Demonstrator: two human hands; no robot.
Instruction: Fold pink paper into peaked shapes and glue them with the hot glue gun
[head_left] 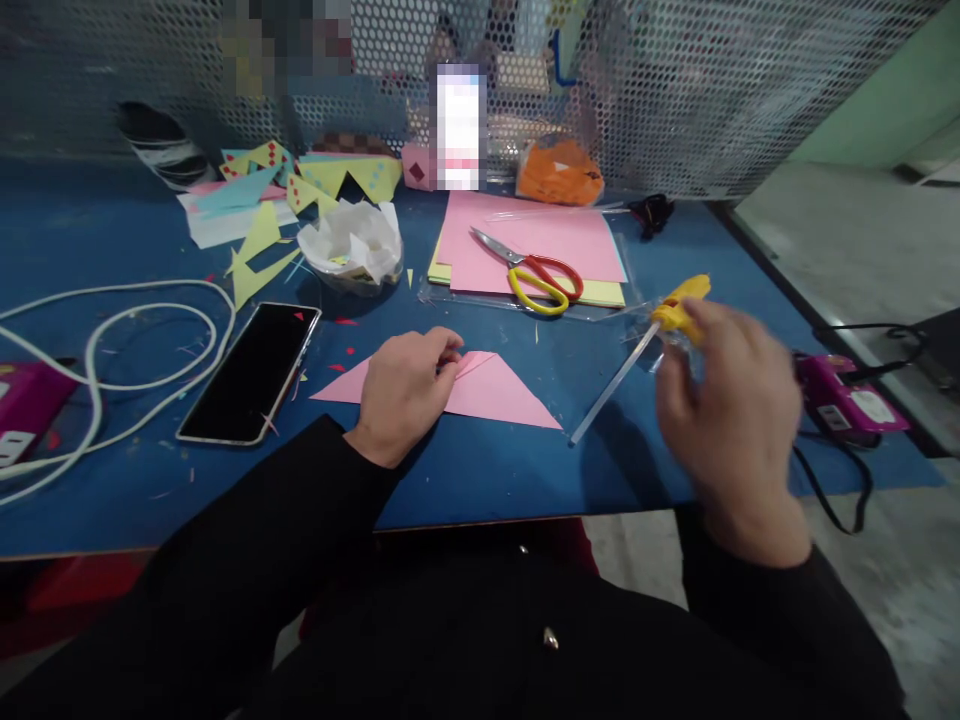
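Observation:
A pink sheet of paper (pixel 504 392), folded into a wide, low shape with sloping sides, lies near the table's front edge. My left hand (pixel 409 390) rests on it, fingers curled, thumb and forefinger at its folded upper part. To the right lies a translucent stick (pixel 609 392) with a crumpled-looking yellow piece (pixel 684 305) at its far end; I cannot make out what it is. Over that yellow piece is my right hand (pixel 731 420), blurred by motion, with thumb and forefinger apart. Whether the fingertips touch it is unclear.
Red-and-yellow-handled scissors (pixel 544 280) lie on stacked coloured paper (pixel 525 225). A phone (pixel 251 372) and a white cable (pixel 94 350) are at left, behind them a scrap-filled bowl (pixel 352 245) and yellow cutouts (pixel 259 250). A perforated metal panel (pixel 675 90) stands behind; a purple box (pixel 847 395) is at right.

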